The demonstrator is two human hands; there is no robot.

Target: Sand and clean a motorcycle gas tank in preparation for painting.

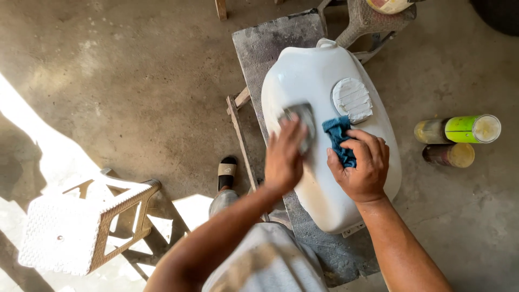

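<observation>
Two hands work on a white tank (324, 108): the left hand (284, 159) presses a grey sanding pad (301, 120) flat, the right hand (359, 167) pinches a blue cloth (338, 138). Beneath lies a grey surface (265, 43); two cans (459, 130) rest nearby on the floor (135, 81).

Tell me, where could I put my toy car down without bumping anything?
The wide concrete floor left of the grey bench and above the tipped stool is bare. So is the floor below the two cans. It's crowded on the white tank, where the left hand and right hand work.
</observation>
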